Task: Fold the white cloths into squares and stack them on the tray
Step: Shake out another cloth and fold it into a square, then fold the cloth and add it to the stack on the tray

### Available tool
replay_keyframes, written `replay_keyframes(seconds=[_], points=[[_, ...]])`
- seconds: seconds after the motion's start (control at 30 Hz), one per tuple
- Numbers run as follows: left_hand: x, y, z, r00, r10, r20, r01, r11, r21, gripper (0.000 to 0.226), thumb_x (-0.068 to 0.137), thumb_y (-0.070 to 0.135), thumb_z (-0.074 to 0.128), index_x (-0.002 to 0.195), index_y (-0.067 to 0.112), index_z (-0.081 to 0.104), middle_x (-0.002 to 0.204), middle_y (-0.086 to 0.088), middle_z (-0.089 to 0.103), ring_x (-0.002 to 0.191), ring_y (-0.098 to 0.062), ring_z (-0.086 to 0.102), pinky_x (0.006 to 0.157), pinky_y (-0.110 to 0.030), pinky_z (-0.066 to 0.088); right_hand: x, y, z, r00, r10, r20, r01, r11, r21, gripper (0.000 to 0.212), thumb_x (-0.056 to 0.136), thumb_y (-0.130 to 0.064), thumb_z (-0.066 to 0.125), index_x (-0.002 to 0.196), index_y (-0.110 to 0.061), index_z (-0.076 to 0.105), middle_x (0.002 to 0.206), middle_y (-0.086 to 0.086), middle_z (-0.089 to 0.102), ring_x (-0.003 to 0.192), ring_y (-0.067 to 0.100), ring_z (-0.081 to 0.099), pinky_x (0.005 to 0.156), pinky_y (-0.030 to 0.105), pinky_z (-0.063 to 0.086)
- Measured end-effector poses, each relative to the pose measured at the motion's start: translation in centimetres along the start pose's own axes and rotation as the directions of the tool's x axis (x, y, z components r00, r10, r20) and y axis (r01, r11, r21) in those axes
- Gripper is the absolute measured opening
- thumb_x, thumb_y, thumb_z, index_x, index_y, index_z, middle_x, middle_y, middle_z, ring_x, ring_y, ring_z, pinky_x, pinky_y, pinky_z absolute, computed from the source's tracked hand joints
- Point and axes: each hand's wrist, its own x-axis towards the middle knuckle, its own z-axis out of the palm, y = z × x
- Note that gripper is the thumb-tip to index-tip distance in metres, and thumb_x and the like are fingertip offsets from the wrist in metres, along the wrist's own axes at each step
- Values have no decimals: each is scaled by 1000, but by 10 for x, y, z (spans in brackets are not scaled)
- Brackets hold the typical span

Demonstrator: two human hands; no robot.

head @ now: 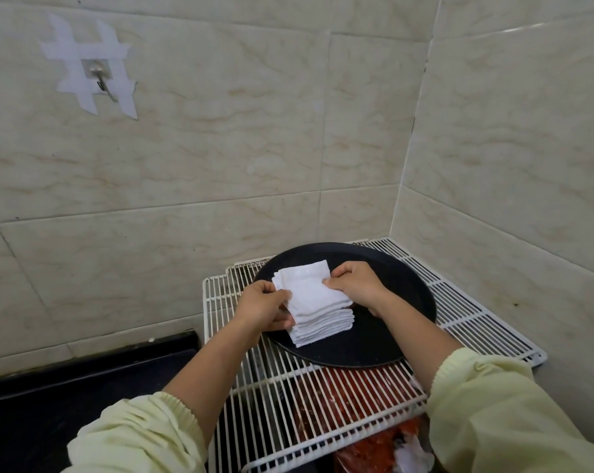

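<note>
Bright overall. Light is soft and even, its direction hard to tell. Cream marble-veined glossy wall tiles [254,148] carry a mild sheen, with one thin glare streak along a tile edge at upper right. Stack of white folded square cloths [316,302] is close to blown out on top. The weave barely reads, though the layer edges at the front are distinct. Round black tray [408,291] shows a faint, soft-edged shadow just beside the stack; all shadows are diffuse. Black countertop [67,397] at lower left goes dark, with little detail. Wide-angle bend: grout lines bow and the wall corner leans. Pale yellow sleeves [493,404] at the bottom edge are stretched and slightly soft. Centre is sharp.
</note>
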Motion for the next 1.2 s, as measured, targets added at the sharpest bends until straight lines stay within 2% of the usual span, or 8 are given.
replay_keyframes(seconds=[0.13,0.27,0.33,0.5,0.57,0.63,0.83,1.2], points=[[-2,1,0,1000,8,-22,-7,999,37,17,89,9,65,92,7,48,73,-13,63,62,-25,66,49,-31,57,0,-2,1,1000,-26,-6,25,994,-102,16,80,-14,74,93,-7,68,89,1,65,83,14,60,66,22,46],[-2,1,-6,999,13,-41,-12,1000,24,20,89,12,67,94,8,47,84,-15,64,62,-21,63,44,-25,52,-5,-10,-1,997,-72,-33,64,977,-206,19,78,-15,73,95,-11,64,94,3,66,91,18,63,77,30,50],[-2,2,-13,996,41,-77,-40,999,15,20,88,16,68,92,10,49,91,-14,64,66,-20,62,48,-28,54,-9,-17,0,985,-148,-86,121,959,-254,25,78,-16,73,100,-12,61,97,3,65,92,19,62,79,31,49],[-9,3,-43,975,145,-171,-145,989,12,15,89,17,65,91,14,51,79,-7,60,66,-18,60,61,-38,56,-23,-44,21,909,-394,-132,321,868,-380,25,82,-19,70,104,-15,60,108,0,59,98,15,55,85,31,48],[-16,-3,-66,956,189,-223,-175,981,81,11,90,18,62,92,15,52,77,-5,58,69,-19,58,74,-44,55,-33,-58,47,892,-447,-59,392,832,-392,26,83,-21,69,107,-14,61,110,0,59,102,16,55,89,32,47],[-26,-12,-96,937,225,-268,-184,968,169,11,91,20,61,96,15,54,82,-5,59,74,-21,60,78,-43,54,-46,-71,82,868,-495,45,466,778,-420,27,84,-21,68,108,-11,61,112,4,59,106,20,54,90,33,45],[-77,-56,-207,865,296,-405,-84,881,466,13,88,21,59,97,13,58,77,2,61,79,-21,60,67,-25,38,-98,-98,204,801,-516,303,598,662,-452,32,84,-23,64,113,-10,60,116,10,59,112,26,53,92,30,40],[-214,-174,-433,848,167,-503,213,762,612,21,90,29,58,105,15,57,102,-4,65,94,-23,60,77,-32,48,-240,-120,434,703,-419,574,692,589,-417,36,88,-31,62,118,-13,54,121,6,53,115,24,50,95,35,44]])
